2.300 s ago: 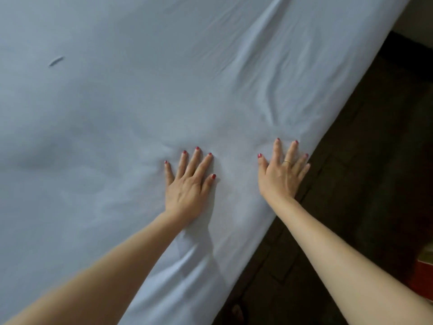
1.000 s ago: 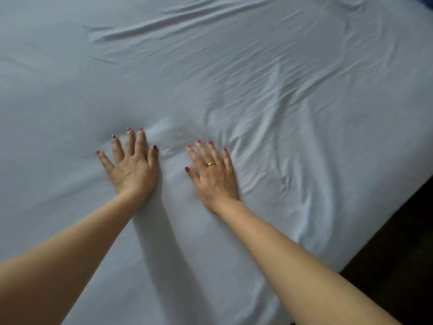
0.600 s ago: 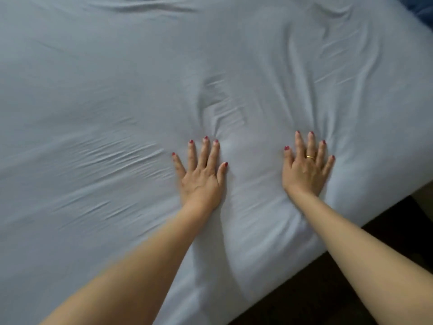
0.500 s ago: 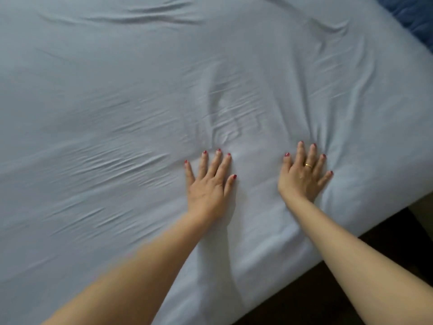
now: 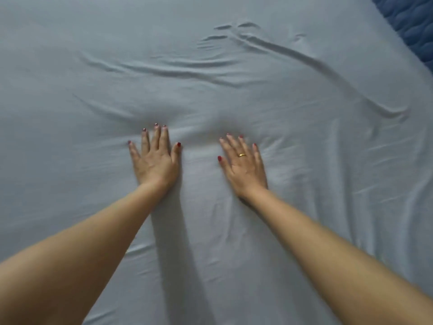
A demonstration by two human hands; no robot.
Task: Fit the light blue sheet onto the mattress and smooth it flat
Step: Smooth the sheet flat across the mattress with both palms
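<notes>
Light blue sheet (image 5: pixel 234 231) covers almost the whole view, spread across the mattress beneath both hands. The left hand (image 5: pixel 155 160) lies palm-down on the cloth near the middle of the picture, its fingers (image 5: pixel 154 139) straight and slightly fanned, pointing away from the person. The right hand (image 5: pixel 243 166) lies flat just beside it, apart from it by a narrow strip of cloth, fingers likewise straight and a little spread; a gold ring (image 5: pixel 242 155) sits on one of them. Neither hand pinches or grips the fabric; both press on it. Long creases (image 5: pixel 187 71) run across the sheet beyond the fingertips, and one ridge curves off toward the right. Shallower wrinkles fan out to the right of the right hand. At the upper right corner a dark blue quilted surface (image 5: pixel 412 22) shows past the sheet's edge.
</notes>
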